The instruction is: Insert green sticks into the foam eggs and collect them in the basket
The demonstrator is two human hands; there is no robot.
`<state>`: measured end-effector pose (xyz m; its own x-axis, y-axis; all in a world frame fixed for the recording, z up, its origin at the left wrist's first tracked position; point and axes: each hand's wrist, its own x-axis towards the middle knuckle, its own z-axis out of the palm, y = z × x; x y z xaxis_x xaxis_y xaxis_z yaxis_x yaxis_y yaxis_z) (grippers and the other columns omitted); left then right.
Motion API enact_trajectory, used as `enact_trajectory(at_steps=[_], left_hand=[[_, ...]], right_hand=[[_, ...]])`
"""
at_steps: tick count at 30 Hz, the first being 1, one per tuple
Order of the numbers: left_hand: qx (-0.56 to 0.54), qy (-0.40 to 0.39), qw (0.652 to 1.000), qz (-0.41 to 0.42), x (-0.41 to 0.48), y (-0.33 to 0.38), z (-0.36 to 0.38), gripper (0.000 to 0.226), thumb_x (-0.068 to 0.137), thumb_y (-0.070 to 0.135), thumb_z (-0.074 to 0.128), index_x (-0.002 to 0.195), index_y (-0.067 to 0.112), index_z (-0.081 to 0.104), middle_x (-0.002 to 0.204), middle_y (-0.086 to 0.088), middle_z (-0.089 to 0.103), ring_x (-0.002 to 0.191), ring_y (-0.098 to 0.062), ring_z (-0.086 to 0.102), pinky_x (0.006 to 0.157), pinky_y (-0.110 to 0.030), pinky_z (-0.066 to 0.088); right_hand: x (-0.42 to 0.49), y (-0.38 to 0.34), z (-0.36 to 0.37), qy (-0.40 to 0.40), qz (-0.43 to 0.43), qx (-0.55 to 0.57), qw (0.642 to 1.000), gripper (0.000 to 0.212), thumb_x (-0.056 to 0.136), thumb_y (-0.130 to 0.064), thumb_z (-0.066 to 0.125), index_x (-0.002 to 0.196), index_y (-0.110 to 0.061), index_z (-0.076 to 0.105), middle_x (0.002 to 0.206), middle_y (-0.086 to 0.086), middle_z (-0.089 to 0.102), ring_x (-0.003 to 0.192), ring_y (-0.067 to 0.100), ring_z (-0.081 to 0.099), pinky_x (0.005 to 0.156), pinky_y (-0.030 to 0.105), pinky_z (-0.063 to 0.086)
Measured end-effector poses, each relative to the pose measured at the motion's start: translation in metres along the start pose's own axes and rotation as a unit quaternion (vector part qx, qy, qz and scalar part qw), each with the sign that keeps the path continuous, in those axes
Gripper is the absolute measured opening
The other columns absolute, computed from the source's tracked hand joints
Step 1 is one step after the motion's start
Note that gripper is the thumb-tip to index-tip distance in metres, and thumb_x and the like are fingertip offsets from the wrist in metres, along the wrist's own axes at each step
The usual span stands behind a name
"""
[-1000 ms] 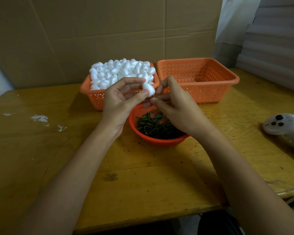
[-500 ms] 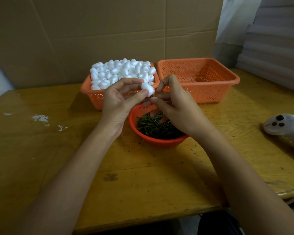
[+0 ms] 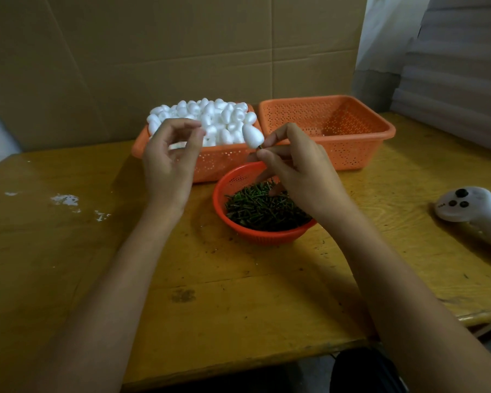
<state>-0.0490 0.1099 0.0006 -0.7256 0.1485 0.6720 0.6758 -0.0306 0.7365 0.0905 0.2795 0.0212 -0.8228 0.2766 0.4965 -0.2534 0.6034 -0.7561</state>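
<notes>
My right hand [image 3: 292,171] pinches a short green stick whose top end sits in a white foam egg [image 3: 252,135], held above the round orange bowl [image 3: 240,177] of green sticks [image 3: 262,207]. My left hand [image 3: 169,158] hovers just left of the egg, fingers loosely curled, holding nothing. Behind it stands an orange basket [image 3: 210,163] heaped with white foam eggs [image 3: 210,116]. To the right is a second orange basket [image 3: 328,129]; I can see nothing inside it.
A white handheld controller [image 3: 471,208] lies at the right of the wooden table [image 3: 238,293]. White flecks [image 3: 65,199] mark the table at the left. Cardboard sheets form the back wall, and the table's front edge runs close to me.
My left hand has let go of the foam egg and drawn away to the left. The egg now stands on the stick that my right hand pinches.
</notes>
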Motion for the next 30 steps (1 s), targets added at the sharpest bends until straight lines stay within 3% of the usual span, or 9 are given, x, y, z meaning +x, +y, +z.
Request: enact_trajectory(at_steps=[2,4,7,10,16,20,30], left_hand=[[0.172,0.022,0.983,0.061,0.0,-0.01,-0.009,0.02,0.102,0.03,0.064,0.117,0.018,0.069,0.116,0.006,0.071,0.115,-0.015,0.064,0.098,-0.045,0.055],[0.314,0.012,0.944,0.098,-0.002,-0.018,-0.012,0.028,0.102,0.03,0.062,0.127,0.017,0.067,0.125,0.002,0.066,0.124,-0.021,0.056,0.106,-0.048,0.048],[0.42,-0.048,0.901,0.099,-0.004,-0.024,-0.011,0.043,0.103,0.034,0.062,0.141,0.015,0.062,0.142,-0.009,0.058,0.138,-0.028,0.046,0.114,-0.045,0.042],[0.483,-0.099,0.865,0.093,-0.006,-0.024,-0.011,0.054,0.104,0.043,0.059,0.15,0.016,0.054,0.152,-0.015,0.051,0.148,-0.033,0.038,0.121,-0.051,0.035],[0.541,-0.117,0.827,0.1,-0.005,-0.023,-0.01,0.053,0.104,0.051,0.055,0.146,0.02,0.057,0.14,-0.013,0.061,0.134,-0.033,0.051,0.118,-0.051,0.034],[0.541,-0.108,0.828,0.103,-0.004,-0.022,-0.01,0.048,0.103,0.049,0.058,0.14,0.02,0.061,0.131,-0.012,0.065,0.126,-0.034,0.055,0.112,-0.049,0.036],[0.538,-0.108,0.83,0.099,-0.005,-0.018,-0.007,0.048,0.101,0.046,0.061,0.141,0.019,0.06,0.135,-0.009,0.065,0.128,-0.033,0.054,0.114,-0.05,0.035]], right_hand=[[0.001,0.001,-0.004,0.03,0.0,-0.001,1.0,0.013,0.105,-0.015,0.06,0.109,-0.007,0.049,0.102,-0.004,0.079,0.073,0.013,0.076,0.059,0.05,0.061],[0.003,0.003,-0.008,0.062,0.003,-0.001,0.998,0.014,0.105,-0.016,0.059,0.109,-0.007,0.049,0.1,-0.006,0.079,0.071,0.013,0.076,0.059,0.049,0.061],[0.006,0.007,-0.015,0.108,0.009,0.01,0.994,0.012,0.106,-0.016,0.058,0.108,-0.009,0.049,0.098,-0.006,0.079,0.069,0.015,0.076,0.056,0.044,0.061],[0.009,0.009,-0.021,0.149,0.018,0.026,0.988,0.011,0.106,-0.016,0.058,0.107,-0.011,0.049,0.097,-0.004,0.079,0.068,0.018,0.076,0.052,0.041,0.06],[0.01,0.01,-0.03,0.212,0.028,0.01,0.977,0.012,0.106,-0.021,0.058,0.109,-0.011,0.05,0.097,-0.004,0.079,0.064,0.016,0.075,0.051,0.042,0.06],[0.009,0.01,-0.033,0.225,0.034,-0.027,0.973,0.013,0.107,-0.021,0.057,0.108,-0.013,0.046,0.097,-0.004,0.078,0.063,0.014,0.075,0.054,0.046,0.061],[0.012,0.019,-0.039,0.247,0.076,-0.072,0.963,0.011,0.108,-0.023,0.055,0.11,-0.013,0.049,0.093,-0.007,0.076,0.062,0.011,0.074,0.058,0.047,0.063]])
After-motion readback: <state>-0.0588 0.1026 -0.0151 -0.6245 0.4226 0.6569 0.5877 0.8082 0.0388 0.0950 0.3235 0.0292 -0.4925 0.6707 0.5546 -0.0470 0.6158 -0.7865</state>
